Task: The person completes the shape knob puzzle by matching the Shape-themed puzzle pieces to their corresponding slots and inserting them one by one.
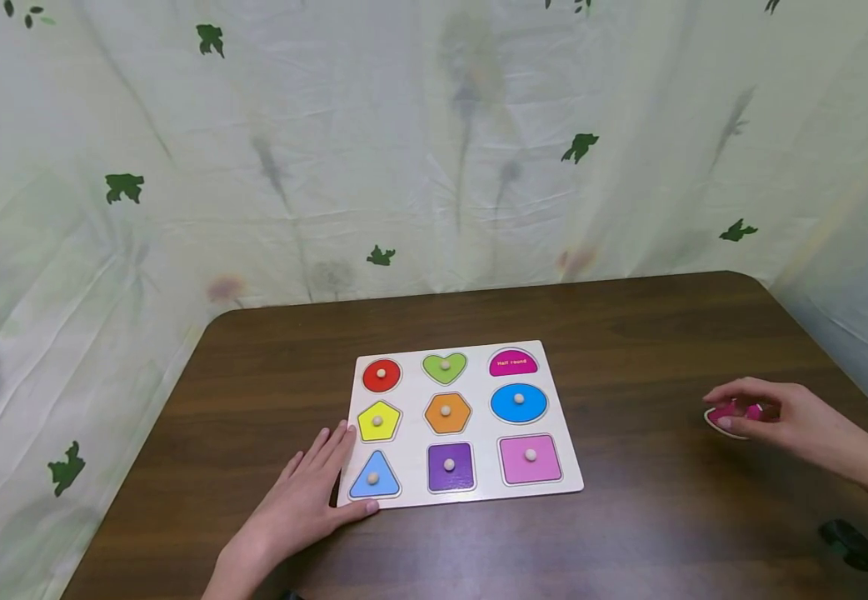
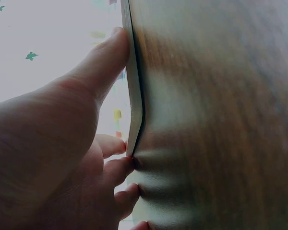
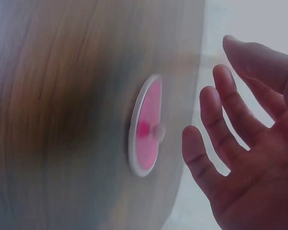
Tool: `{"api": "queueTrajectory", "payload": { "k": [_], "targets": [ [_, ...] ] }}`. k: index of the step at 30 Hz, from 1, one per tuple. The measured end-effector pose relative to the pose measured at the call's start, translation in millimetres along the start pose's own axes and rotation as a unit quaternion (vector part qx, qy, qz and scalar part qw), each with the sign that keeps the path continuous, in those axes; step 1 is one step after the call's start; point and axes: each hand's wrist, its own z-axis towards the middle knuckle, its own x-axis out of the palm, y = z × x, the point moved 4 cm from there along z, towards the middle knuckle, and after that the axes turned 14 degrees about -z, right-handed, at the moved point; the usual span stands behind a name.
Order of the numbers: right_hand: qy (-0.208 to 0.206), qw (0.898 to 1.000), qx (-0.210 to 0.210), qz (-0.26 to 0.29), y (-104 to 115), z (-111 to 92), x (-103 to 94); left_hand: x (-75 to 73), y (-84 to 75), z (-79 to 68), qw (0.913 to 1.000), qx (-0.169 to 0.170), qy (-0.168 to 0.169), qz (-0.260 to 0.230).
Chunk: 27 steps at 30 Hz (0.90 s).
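My left hand (image 1: pixel 295 496) lies at the near left corner of a white shape puzzle board (image 1: pixel 413 433), thumb at the front edge and fingers along the left edge. Those fingers look extended in the left wrist view. A pink half-round puzzle piece (image 3: pixel 148 110) with a small knob lies flat on the table to the right. Over it hovers my right hand (image 1: pixel 790 417), which covers part of it in the head view. The right wrist view shows a gap between the spread, slightly bent fingers (image 3: pixel 212 105) and the piece.
Knobbed shapes fill most of the board, among them a red circle (image 1: pixel 381 376) and a purple square (image 1: pixel 451 479). At its far right, the half-round recess (image 1: pixel 512 364) shows printed words. A patterned curtain (image 1: pixel 419 150) hangs behind the brown table (image 1: pixel 644 350).
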Motion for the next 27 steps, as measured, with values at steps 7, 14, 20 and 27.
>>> {"api": "queueTrajectory", "payload": {
  "k": [7, 14, 20, 27],
  "targets": [
    [-0.013, 1.000, 0.006, -0.021, -31.5, 0.2, -2.2, 0.8, 1.7, -0.4, 1.0000, -0.003, 0.000, 0.001],
    [-0.010, 0.997, -0.031, -0.072, -49.0, 4.9, 2.8, 0.2, 1.1, -0.5, 1.0000, -0.001, -0.003, -0.001],
    [-0.022, 0.993, -0.049, -0.105, -53.6, 8.6, 4.6, 0.4, 0.2, -0.6, 1.0000, 0.000, -0.003, -0.004],
    [-0.037, 0.989, -0.066, -0.130, -55.7, 9.6, 4.7, 1.1, 0.4, -0.5, 1.0000, -0.002, -0.003, -0.003]
  ]
}}
